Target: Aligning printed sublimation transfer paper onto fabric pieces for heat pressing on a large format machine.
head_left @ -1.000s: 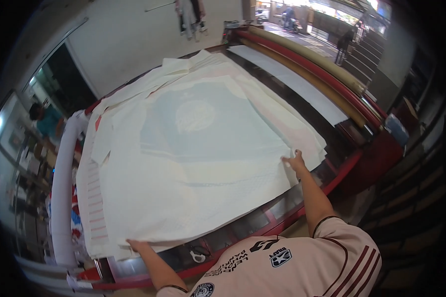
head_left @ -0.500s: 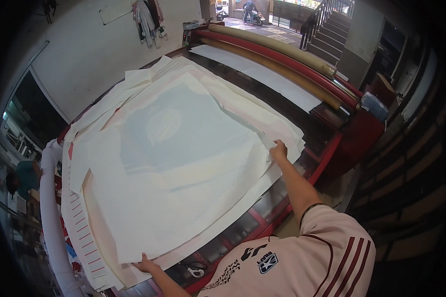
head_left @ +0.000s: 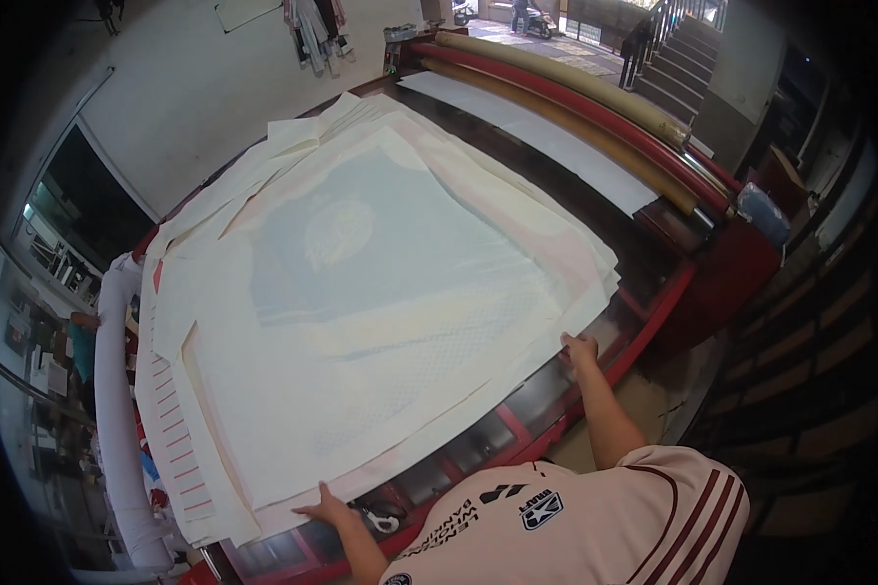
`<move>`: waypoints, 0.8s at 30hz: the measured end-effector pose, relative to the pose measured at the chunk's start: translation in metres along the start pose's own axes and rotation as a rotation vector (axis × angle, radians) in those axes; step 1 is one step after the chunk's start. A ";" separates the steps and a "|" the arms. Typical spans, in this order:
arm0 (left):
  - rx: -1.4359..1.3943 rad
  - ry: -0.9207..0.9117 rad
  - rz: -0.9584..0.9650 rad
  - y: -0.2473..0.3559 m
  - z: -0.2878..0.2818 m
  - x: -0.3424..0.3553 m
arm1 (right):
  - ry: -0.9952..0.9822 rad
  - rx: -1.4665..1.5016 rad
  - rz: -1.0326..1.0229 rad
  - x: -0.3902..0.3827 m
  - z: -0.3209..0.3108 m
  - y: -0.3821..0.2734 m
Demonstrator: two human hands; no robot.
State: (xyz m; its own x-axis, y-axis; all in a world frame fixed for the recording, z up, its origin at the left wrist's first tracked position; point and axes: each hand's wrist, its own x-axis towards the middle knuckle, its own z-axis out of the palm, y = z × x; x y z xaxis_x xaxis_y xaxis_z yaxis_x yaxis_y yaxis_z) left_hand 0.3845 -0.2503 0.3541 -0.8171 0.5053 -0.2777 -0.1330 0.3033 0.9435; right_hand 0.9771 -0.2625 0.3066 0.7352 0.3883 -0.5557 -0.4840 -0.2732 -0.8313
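Note:
A stack of large, thin, pale sheets [head_left: 390,361] covers most of a red-framed table [head_left: 643,336]. Through the top sheet a blue-grey area with a pale oval shows faintly. At the near left edge, my left hand [head_left: 333,507] touches the sheets with thumb and fingers spread. My right hand [head_left: 582,353] has its fingertips at the near right edge, seemingly pinching a sheet there; the exact grip is partly hidden. Whether the sheets are paper or cloth I cannot tell. Beside my left hand, scissors [head_left: 385,517] lie on the table.
Long red, tan and brown rollers [head_left: 565,97] span the far side, with a white strip [head_left: 536,136] before them. A thick white roll [head_left: 117,390] runs along the left. Clothes [head_left: 314,34] hang on the wall. People appear at far left and outside near a motorbike.
My right hand has moved nearer to me along the edge, and the top sheet lies flatter toward the right. My left hand has spread its fingers. The view has shifted slightly.

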 end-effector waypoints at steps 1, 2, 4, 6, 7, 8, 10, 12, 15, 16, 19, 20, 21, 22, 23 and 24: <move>-0.251 -0.113 -0.153 0.003 0.003 -0.014 | -0.041 0.011 0.012 -0.019 0.006 -0.012; -0.279 -0.047 -0.335 0.011 0.015 -0.024 | -0.041 0.014 0.019 -0.015 0.003 -0.016; -0.370 -0.151 -0.372 -0.020 0.023 0.005 | 0.049 -0.106 -0.074 0.005 0.010 -0.016; -0.427 -0.261 -0.347 -0.051 0.023 0.047 | 0.038 -0.181 -0.150 0.036 0.016 -0.021; -0.466 -0.266 -0.298 -0.071 0.015 0.071 | 0.034 -0.263 -0.228 0.045 0.030 -0.022; -0.495 -0.340 -0.322 -0.080 0.000 0.085 | -0.026 -0.285 -0.230 0.038 0.050 -0.028; -0.531 -0.403 -0.352 -0.076 -0.010 0.071 | 0.104 -0.157 -0.231 0.018 0.060 -0.042; -0.392 -0.308 -0.300 -0.023 0.013 0.002 | 0.095 -0.177 -0.180 0.042 0.033 -0.033; -0.159 -0.169 -0.165 -0.020 -0.024 -0.024 | 0.003 0.060 -0.004 0.020 0.030 -0.008; -0.173 -0.141 -0.173 -0.022 -0.037 -0.041 | -0.104 0.121 0.018 0.010 0.022 0.002; -0.141 -0.133 -0.009 -0.028 -0.079 -0.109 | -0.259 0.154 0.054 0.013 0.011 0.013; -0.148 -0.089 -0.020 -0.043 -0.096 -0.125 | -0.299 0.145 0.066 0.017 0.015 0.014; -0.125 -0.072 0.026 -0.061 -0.115 -0.142 | -0.324 0.099 0.090 0.022 0.018 0.015; -0.102 -0.044 0.068 -0.075 -0.132 -0.161 | -0.371 0.117 0.121 0.034 0.020 0.018; -0.091 -0.021 0.071 -0.084 -0.141 -0.183 | -0.420 0.130 0.156 0.052 0.019 0.021; -0.099 0.060 0.046 -0.096 -0.151 -0.200 | -0.432 0.195 0.201 0.070 0.016 0.022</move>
State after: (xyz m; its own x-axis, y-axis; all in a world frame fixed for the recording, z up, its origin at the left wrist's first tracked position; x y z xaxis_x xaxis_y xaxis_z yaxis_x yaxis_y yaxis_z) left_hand 0.4759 -0.5020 0.3459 -0.8554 0.4664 -0.2254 -0.1472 0.1983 0.9690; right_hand 1.0100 -0.2273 0.2489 0.3752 0.6847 -0.6248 -0.7054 -0.2264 -0.6717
